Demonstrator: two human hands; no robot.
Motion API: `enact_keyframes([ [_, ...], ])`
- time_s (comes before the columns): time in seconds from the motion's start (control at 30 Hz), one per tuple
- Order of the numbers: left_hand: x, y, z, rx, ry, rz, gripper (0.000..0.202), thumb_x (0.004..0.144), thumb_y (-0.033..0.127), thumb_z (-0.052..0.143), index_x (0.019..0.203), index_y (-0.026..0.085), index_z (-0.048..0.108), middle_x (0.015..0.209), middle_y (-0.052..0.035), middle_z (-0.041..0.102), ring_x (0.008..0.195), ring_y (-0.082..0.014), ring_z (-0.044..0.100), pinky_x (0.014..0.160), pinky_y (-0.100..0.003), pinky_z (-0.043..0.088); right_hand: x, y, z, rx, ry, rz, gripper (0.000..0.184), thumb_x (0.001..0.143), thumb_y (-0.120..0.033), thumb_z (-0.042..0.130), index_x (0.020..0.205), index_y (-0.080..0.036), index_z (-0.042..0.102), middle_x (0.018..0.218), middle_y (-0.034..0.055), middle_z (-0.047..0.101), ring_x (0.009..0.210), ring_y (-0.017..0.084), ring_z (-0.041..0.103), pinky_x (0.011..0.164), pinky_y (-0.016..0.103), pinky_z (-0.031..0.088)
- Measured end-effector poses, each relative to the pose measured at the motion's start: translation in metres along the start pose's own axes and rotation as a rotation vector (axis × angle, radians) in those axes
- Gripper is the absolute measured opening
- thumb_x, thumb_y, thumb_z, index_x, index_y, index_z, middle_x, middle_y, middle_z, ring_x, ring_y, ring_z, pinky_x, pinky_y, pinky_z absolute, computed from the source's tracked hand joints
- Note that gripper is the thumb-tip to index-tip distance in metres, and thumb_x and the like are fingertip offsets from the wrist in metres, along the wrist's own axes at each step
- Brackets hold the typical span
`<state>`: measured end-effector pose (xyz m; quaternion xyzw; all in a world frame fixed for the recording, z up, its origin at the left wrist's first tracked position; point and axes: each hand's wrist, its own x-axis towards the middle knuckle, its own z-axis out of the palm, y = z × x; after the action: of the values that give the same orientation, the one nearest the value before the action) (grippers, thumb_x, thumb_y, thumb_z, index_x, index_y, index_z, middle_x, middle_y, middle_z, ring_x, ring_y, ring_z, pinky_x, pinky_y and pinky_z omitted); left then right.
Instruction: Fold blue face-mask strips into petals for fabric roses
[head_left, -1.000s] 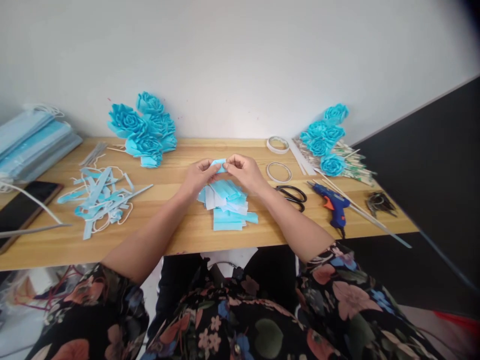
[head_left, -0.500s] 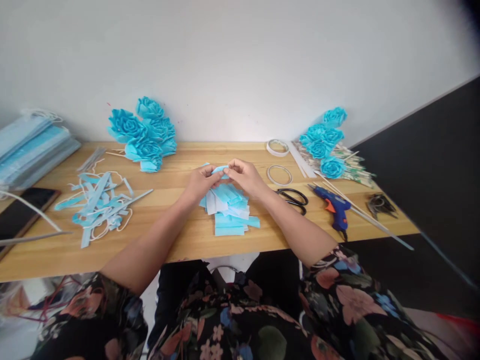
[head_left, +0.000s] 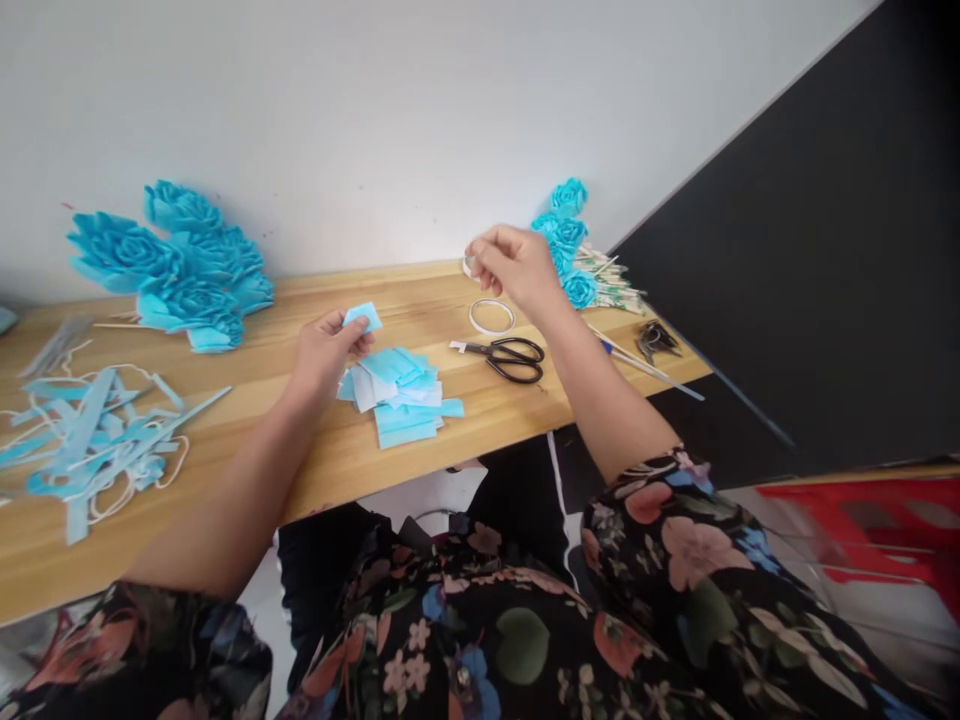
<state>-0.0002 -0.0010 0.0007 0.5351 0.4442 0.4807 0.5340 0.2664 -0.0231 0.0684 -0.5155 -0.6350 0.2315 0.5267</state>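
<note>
Here's the left hand (head_left: 324,355), thumb pressed down on its fingers, pinching a small blue square (head_left: 366,316) above the bench (head_left: 315,312), just beyond the heap of pieces. And the right hand (head_left: 519,268), up and well apart from it, fingers curled in towards the thumb; whether anything thin sits in that grip, I cannot tell. Right behind those fingertips, a white tape roll (head_left: 468,268), mostly hidden! Below lies a thin ring (head_left: 492,316), then black-handled scissors (head_left: 504,356), a pale scrap at their tip. Between the arms, that heap of blue and white pieces (head_left: 405,392). Out left, a tangle of blue strips and white cords (head_left: 101,430), with a big cluster of blue flowers (head_left: 202,275) behind. Over right, more blue flowers (head_left: 564,235) beside a bundle of sticks (head_left: 619,285), and dark clips (head_left: 656,340) near the edge.
</note>
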Motion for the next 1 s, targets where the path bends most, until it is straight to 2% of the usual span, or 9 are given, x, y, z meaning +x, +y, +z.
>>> enact_keyframes([
  [0.1,0.001,-0.002,0.0,-0.002,-0.003,0.004,0.016,0.07,0.031,0.067,0.069,0.016,0.062,0.06,0.0,0.062,0.052,-0.0104,0.053,0.055,-0.023,0.043,-0.035,0.018,-0.004,-0.326,-0.153,0.059,0.014,0.088,-0.022,0.06,0.076,-0.016,0.065,0.061,-0.0021,0.062,0.055,0.01,0.055,0.056,0.022,0.039],
  [0.17,0.002,-0.004,0.0,-0.003,-0.003,0.016,0.016,0.07,0.031,0.067,0.068,0.016,0.061,0.059,0.0,0.062,0.052,-0.0103,0.053,0.055,-0.023,0.043,-0.057,0.027,-0.001,-0.616,-0.289,0.02,0.008,0.085,-0.016,0.062,0.085,-0.016,0.07,0.08,0.0029,0.071,0.073,0.015,0.062,0.065,0.025,0.041],
  [0.23,0.002,-0.004,0.0,-0.003,-0.007,0.021,0.015,0.07,0.03,0.067,0.068,0.016,0.061,0.059,0.0001,0.062,0.052,-0.0101,0.054,0.055,-0.023,0.044,-0.073,0.032,0.004,-0.835,-0.365,-0.031,0.016,0.09,-0.017,0.056,0.094,-0.017,0.071,0.095,0.0073,0.072,0.086,0.018,0.063,0.07,0.028,0.04],
  [0.33,0.002,-0.003,0.001,0.001,-0.003,0.008,0.014,0.072,0.029,0.066,0.067,0.016,0.061,0.059,0.0005,0.061,0.051,-0.0097,0.053,0.055,-0.022,0.043,-0.083,0.031,0.011,-1.022,-0.416,-0.125,0.022,0.097,-0.026,0.051,0.103,-0.017,0.07,0.101,0.0099,0.071,0.094,0.021,0.061,0.071,0.029,0.037],
  [0.47,0.0,-0.001,0.001,0.001,-0.01,0.015,0.014,0.074,0.028,0.065,0.066,0.016,0.06,0.059,0.0004,0.062,0.052,-0.0096,0.053,0.055,-0.022,0.043,-0.083,0.027,0.014,-1.164,-0.489,-0.225,0.031,0.102,-0.033,0.044,0.106,-0.017,0.069,0.1,0.0099,0.07,0.093,0.022,0.06,0.067,0.031,0.033],
  [0.63,-0.001,0.0,0.001,0.004,-0.018,0.011,0.015,0.075,0.027,0.065,0.065,0.016,0.061,0.059,0.0001,0.062,0.051,-0.0094,0.052,0.053,-0.022,0.041,-0.088,0.03,0.017,-1.311,-0.51,-0.3,0.035,0.105,-0.028,0.034,0.102,-0.014,0.067,0.097,0.0107,0.069,0.091,0.022,0.06,0.062,0.033,0.026],
  [0.83,-0.001,-0.001,0.0,0.045,-0.004,0.003,0.015,0.076,0.025,0.064,0.065,0.017,0.06,0.058,0.0003,0.062,0.051,-0.0099,0.052,0.053,-0.022,0.041,-0.095,0.041,0.02,-1.33,-0.412,-0.336,0.034,0.104,-0.024,0.033,0.101,-0.015,0.066,0.095,0.0107,0.068,0.092,0.022,0.057,0.061,0.033,0.023],
  [1.0,0.0,-0.005,0.0,0.04,-0.018,-0.008,0.014,0.076,0.025,0.065,0.065,0.017,0.06,0.059,0.0002,0.063,0.052,-0.0103,0.052,0.055,-0.023,0.042,-0.095,0.045,0.021,-1.266,-0.369,-0.313,0.033,0.103,-0.022,0.036,0.092,-0.015,0.067,0.092,0.0108,0.07,0.09,0.021,0.058,0.064,0.032,0.027],
])
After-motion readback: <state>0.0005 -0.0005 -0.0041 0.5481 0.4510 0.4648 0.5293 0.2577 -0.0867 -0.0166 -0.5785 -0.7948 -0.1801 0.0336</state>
